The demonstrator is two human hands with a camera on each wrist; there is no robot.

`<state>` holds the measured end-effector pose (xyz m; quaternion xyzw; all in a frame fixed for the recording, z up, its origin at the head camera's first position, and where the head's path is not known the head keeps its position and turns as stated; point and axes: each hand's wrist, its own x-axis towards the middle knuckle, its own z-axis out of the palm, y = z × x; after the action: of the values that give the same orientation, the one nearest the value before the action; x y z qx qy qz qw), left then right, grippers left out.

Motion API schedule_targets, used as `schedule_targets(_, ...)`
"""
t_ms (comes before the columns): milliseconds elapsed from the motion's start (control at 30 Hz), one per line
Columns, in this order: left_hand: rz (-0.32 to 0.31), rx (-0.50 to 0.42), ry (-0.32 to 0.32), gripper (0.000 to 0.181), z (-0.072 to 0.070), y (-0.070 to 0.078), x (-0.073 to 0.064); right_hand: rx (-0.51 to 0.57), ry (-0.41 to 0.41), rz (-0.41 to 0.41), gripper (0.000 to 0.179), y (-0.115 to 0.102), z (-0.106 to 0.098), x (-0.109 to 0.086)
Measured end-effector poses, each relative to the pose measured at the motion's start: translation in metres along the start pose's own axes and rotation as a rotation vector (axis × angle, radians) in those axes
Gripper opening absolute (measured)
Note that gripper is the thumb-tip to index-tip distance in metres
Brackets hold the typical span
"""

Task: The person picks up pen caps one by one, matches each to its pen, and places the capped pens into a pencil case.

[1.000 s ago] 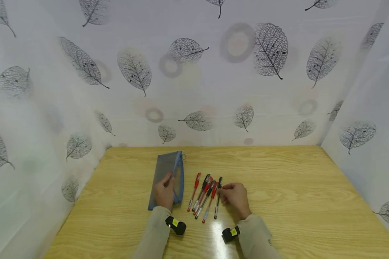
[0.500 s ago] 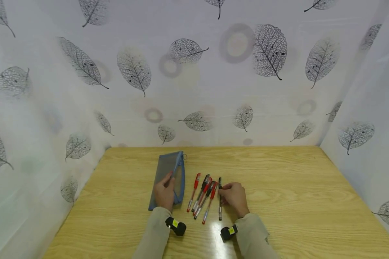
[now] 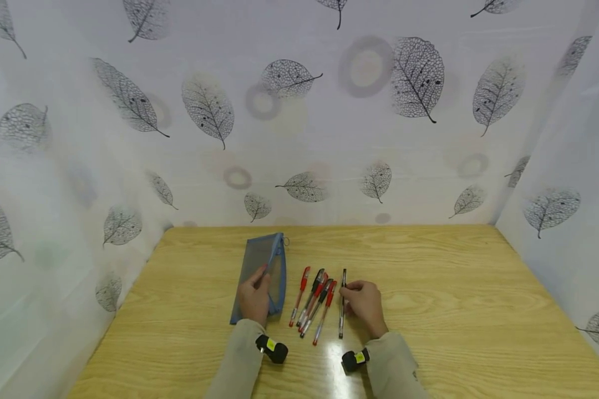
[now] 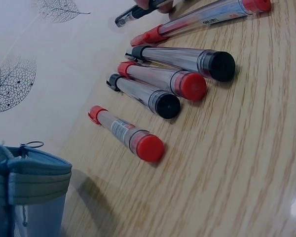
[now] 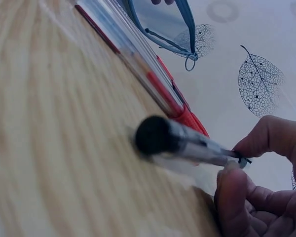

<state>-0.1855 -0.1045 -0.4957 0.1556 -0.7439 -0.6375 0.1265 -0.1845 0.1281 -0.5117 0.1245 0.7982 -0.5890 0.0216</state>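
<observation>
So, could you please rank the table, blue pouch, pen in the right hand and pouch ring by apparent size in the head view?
Largest to smallest:
Table
Blue pouch
Pen in right hand
Pouch ring

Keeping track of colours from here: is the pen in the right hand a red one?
No, the right wrist view shows a black end on the pen that the right hand pinches.

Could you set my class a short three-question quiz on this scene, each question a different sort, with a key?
1. True or false: the right hand pinches a black pen.
2. Which pens lie unheld on the table?
A) two red, one black
B) three red, two black
C) five red, no black
3. Fill in: the left hand holds a blue ____.

Key: 1 true; 2 B; 3 pouch.
</observation>
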Motion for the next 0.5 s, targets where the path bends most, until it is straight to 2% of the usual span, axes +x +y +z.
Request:
schedule_targets(300, 0.006, 0.012, 0.014, 0.029, 0.0035, 0.0002, -0.0012, 0.197, 0.005, 0.014, 0.026, 0.0028, -0.0013, -0.0009)
schedule_targets(500, 0.000, -0.007, 0.017, 0.029, 0.0033, -0.0011, -0.0003, 0.289, -0.035, -0.003, 0.034, 0.0038, -0.0041, -0.0008)
